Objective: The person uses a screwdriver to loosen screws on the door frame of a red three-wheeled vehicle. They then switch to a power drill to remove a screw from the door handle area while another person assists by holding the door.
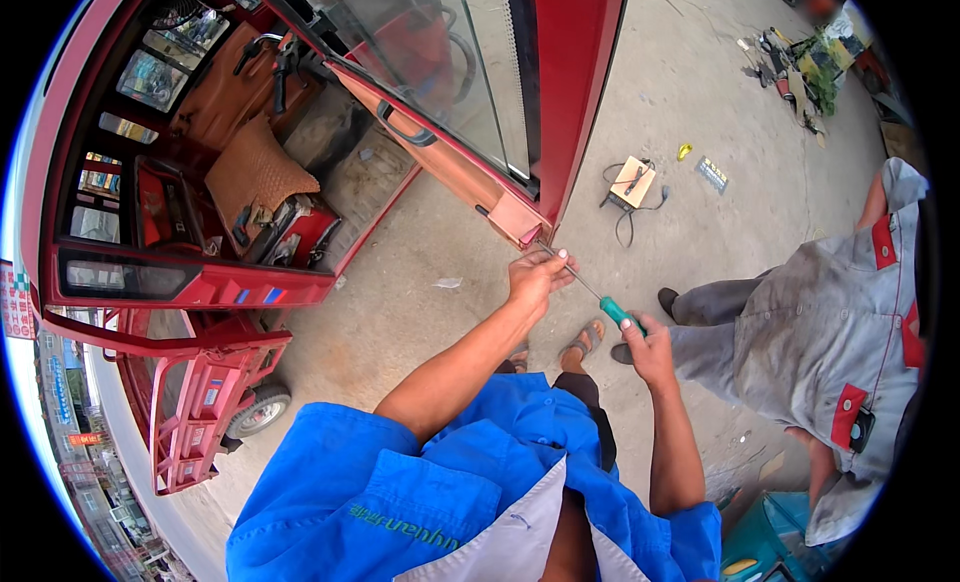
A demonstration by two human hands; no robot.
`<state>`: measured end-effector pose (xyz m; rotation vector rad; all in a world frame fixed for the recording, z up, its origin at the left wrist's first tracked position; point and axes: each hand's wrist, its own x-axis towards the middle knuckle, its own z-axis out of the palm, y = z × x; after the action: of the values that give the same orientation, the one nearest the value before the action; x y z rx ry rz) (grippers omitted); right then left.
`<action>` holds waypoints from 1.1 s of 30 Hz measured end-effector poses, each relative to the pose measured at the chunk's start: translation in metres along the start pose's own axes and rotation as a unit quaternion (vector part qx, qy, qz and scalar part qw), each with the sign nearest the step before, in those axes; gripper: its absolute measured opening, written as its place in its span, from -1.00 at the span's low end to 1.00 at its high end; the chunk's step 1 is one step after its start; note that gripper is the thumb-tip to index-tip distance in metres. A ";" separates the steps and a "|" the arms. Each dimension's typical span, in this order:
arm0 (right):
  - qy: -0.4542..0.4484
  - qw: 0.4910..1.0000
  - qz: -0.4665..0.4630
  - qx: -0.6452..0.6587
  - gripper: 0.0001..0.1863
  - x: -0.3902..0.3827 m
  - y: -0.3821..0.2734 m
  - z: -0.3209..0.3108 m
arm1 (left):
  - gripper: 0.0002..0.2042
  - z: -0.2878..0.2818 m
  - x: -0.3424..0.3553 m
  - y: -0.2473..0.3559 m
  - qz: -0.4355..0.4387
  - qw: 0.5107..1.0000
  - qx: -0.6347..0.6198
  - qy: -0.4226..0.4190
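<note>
My right hand [648, 348] is wrapped round the green handle of a screwdriver [612, 309]. Its thin metal shaft slants up and left to the lower corner of an open red vehicle door [575, 102]. Close to that corner, my left hand [540, 280] pinches the shaft with thumb and fingers. The screwdriver's tip reaches the pinkish end of the door's wood-brown inner panel [450, 172]; whatever it touches there is too small to make out. A black pull handle [405, 129] sits further along the panel.
The red three-wheeler's cab [330, 252] stands open at left, with a brown cushion [262, 170] inside. A person in grey workwear [830, 322] stands close at right. A corded box [632, 182] and a parts heap [795, 77] lie on the concrete.
</note>
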<state>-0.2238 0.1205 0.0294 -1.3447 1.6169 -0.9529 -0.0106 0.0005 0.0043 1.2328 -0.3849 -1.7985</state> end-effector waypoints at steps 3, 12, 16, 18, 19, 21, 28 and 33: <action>-0.117 0.923 0.270 0.250 -0.58 0.005 -0.001 -0.012 | -0.83 -0.002 -0.003 0.000 -0.006 1.000 0.008 0.001; -0.049 0.995 0.066 -0.059 -0.55 0.001 -0.009 0.006 | -0.83 -0.004 -0.002 -0.002 0.005 1.000 0.000 -0.002; -0.063 0.970 0.033 -0.232 -0.53 0.008 -0.032 0.010 | -0.82 -0.004 -0.006 -0.003 -0.007 1.000 -0.006 0.007; -0.088 0.964 0.051 -0.245 -0.53 0.006 -0.036 0.015 | -0.82 -0.009 -0.005 -0.004 -0.006 1.000 0.005 -0.003; -0.103 0.960 0.058 -0.252 -0.53 0.006 -0.039 0.017 | -0.82 -0.010 -0.006 -0.004 -0.003 1.000 0.009 -0.006; -0.120 0.955 0.062 -0.265 -0.57 0.003 -0.041 0.023 | -0.82 -0.016 -0.012 -0.003 -0.014 1.000 -0.011 -0.019; -0.167 0.958 0.038 -0.229 -0.73 0.004 -0.037 0.022 | -0.47 -0.065 -0.015 0.020 0.087 0.985 -0.034 0.148; -0.188 0.963 0.025 -0.190 -0.73 0.003 -0.027 0.032 | -0.24 -0.035 0.009 0.068 0.113 0.986 -0.024 0.123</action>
<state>-0.1848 0.1117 0.0412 -1.6184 1.5703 -0.3303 0.0526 -0.0369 0.0286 1.3049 -0.3235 -1.4367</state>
